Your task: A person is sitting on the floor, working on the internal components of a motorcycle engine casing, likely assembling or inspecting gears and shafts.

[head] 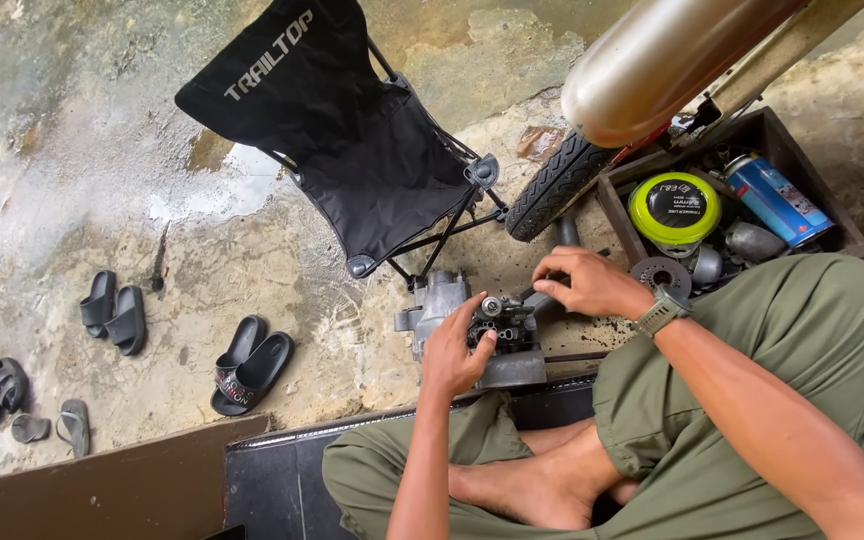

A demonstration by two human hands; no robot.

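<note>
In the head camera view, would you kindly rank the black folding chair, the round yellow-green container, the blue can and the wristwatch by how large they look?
1. black folding chair, by far the largest.
2. round yellow-green container in the wooden box.
3. blue can, close to the container in apparent size, so this order is unsure.
4. wristwatch on the right hand, the smallest.

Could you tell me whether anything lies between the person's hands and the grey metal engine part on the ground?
Nothing visible does. The left hand already rests on the engine part, thumb against its small round fitting, and the right hand touches its far side. The folding chair and tyre stand beyond it, clear of both hands.
</note>
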